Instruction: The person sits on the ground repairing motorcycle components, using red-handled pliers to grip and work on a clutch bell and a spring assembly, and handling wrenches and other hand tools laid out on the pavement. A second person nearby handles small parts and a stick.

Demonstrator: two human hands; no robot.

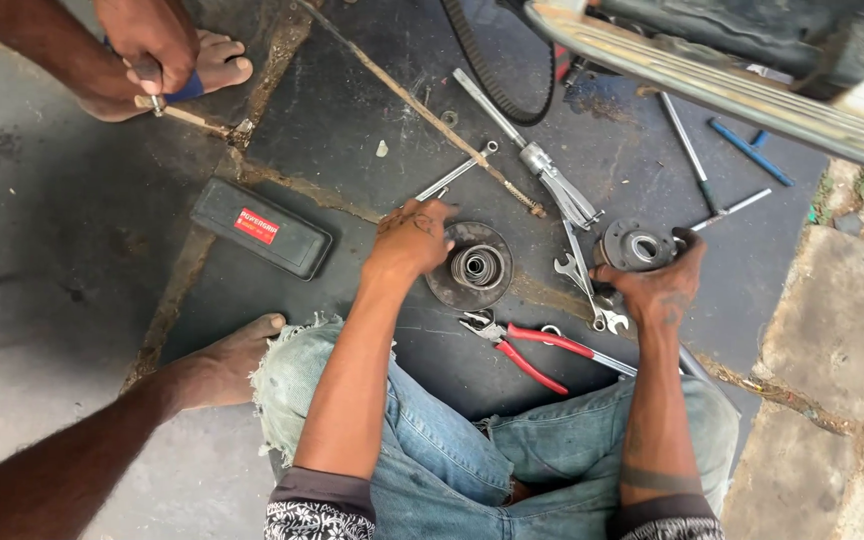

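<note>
Both arms reached down: our left hand (414, 236) rested half-curled on the pulley disc (470, 266), our right hand (658, 285) gripped a round hub (636, 247) (fingertips hidden).

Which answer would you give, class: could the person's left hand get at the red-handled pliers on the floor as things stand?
Probably yes. The left hand rests on the rim of the round metal disc, and the red-handled pliers lie just beyond it, beside the knee, with nothing on top of them. It holds nothing visible.

Dark, cracked concrete floor (72, 220). Lying directly on it: black case (262, 228), round pulley disc (469, 266), red-handled pliers (517, 345), spanners (582, 280), puller tool (552, 180), belt (482, 75), blue-handled screwdriver (749, 152).
</note>
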